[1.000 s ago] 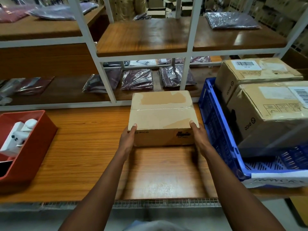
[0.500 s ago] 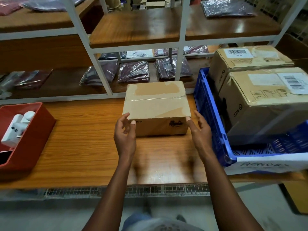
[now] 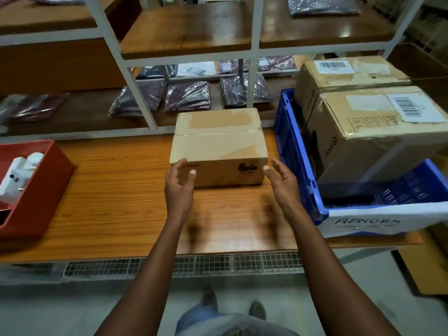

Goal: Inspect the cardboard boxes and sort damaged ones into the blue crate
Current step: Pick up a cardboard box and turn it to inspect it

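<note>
A rectangular cardboard box (image 3: 219,145) sits on the wooden table (image 3: 116,202), which has a strong orange grain. The box is pale brown, with a strip of glossy clear tape across its top seam and darker patches where the paper skin is torn away. Its front face has small black printing.

The left hand (image 3: 179,187) is just in front of the box's near left corner, fingers loosely bent and spread, holding nothing. If the fingertips touch the cardboard, I cannot tell. The right hand (image 3: 281,183) is just beside the near right corner, fingers relaxed and apart, also grasping nothing.

To the right of the box, almost against it, stands the blue crate (image 3: 298,166), made of plastic with lattice walls. A white paper label with handwriting hangs on its front wall. Inside it are two bigger cardboard cartons (image 3: 363,132) with barcode labels; the near one has wrinkled, dented edges.

Well left of the box there is a red plastic bin (image 3: 41,190) holding white objects. Behind the box, a white metal rack (image 3: 135,88) carries dark garments in shiny plastic bags (image 3: 188,95).
</note>
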The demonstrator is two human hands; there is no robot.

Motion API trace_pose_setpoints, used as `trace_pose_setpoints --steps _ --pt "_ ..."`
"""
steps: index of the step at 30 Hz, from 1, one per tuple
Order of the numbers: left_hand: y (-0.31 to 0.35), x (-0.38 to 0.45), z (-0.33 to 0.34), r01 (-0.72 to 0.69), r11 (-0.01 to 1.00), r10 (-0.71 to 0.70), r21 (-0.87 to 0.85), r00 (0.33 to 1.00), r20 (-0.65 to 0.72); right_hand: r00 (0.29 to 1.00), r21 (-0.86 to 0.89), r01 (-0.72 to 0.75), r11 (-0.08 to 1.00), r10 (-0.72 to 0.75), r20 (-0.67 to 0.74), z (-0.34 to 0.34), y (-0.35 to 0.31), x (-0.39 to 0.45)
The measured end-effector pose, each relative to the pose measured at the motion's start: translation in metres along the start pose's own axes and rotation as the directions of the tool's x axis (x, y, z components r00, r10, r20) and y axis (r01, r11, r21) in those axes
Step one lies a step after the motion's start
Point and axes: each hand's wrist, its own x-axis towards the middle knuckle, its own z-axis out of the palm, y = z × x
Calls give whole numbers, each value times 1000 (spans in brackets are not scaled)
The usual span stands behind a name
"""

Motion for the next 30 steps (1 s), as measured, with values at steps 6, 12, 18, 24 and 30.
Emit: trace_pose_setpoints --steps 6,12,18,24,30 --pt "-40 54 -16 278 955 -287 105 954 84 992 -74 -102 992 107 64 19 12 31" --pt "-41 56 -16 276 960 -280 52 952 127 993 -52 -108 993 110 50 24 14 38" --pt "-42 64 -13 291 956 -293 36 948 122 993 -50 -120 991 121 8 32 12 47" --pt "-42 73 -10 292 956 -290 6 948 133 994 -55 -110 992 110 9 35 11 54" --pt "-37 76 -9 316 949 -314 4 941 124 994 -61 -104 993 105 9 39 8 58"
